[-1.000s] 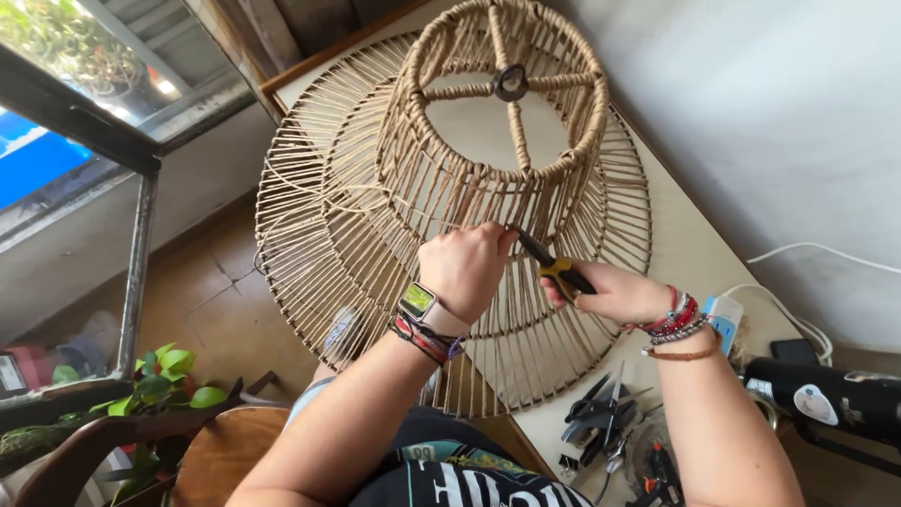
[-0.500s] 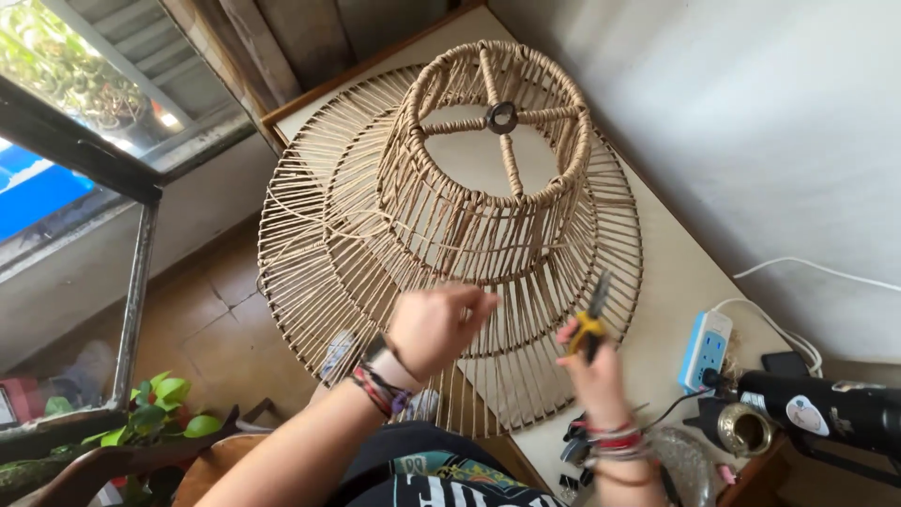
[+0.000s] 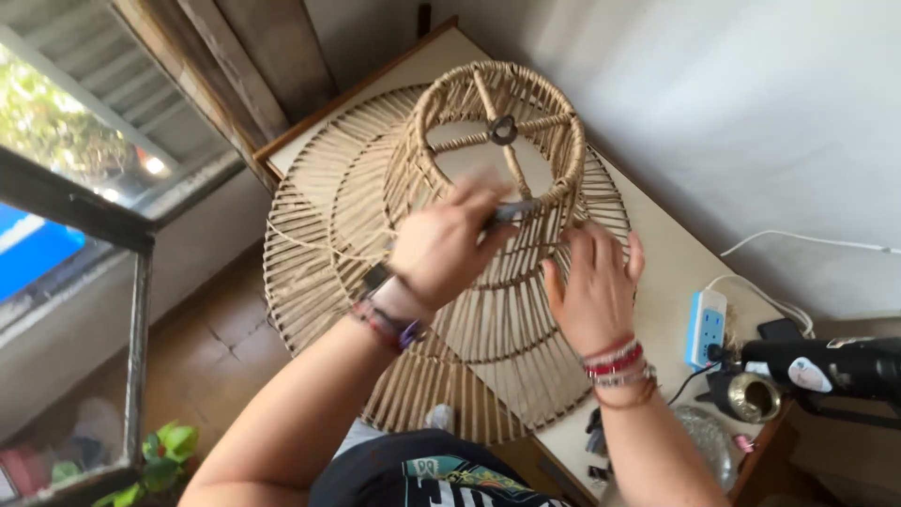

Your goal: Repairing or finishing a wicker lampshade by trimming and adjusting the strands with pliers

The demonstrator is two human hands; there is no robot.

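Head view: I find the woven rattan lampshade (image 3: 488,235) lying on the table (image 3: 671,272). My left hand (image 3: 446,244), in front of the shade's upper ring, grips a thin dark tool, blurred. My right hand (image 3: 591,286) rests open-fingered against the ribs beside it. Judged step: working the upper ring; next calls for steadying the frame.

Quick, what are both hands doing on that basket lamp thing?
Left hand: blurred, fingers curled on the woven lampshade; a firm grip cannot be told.
Right hand: open, fingers spread flat against the lampshade's ribs, holding nothing.
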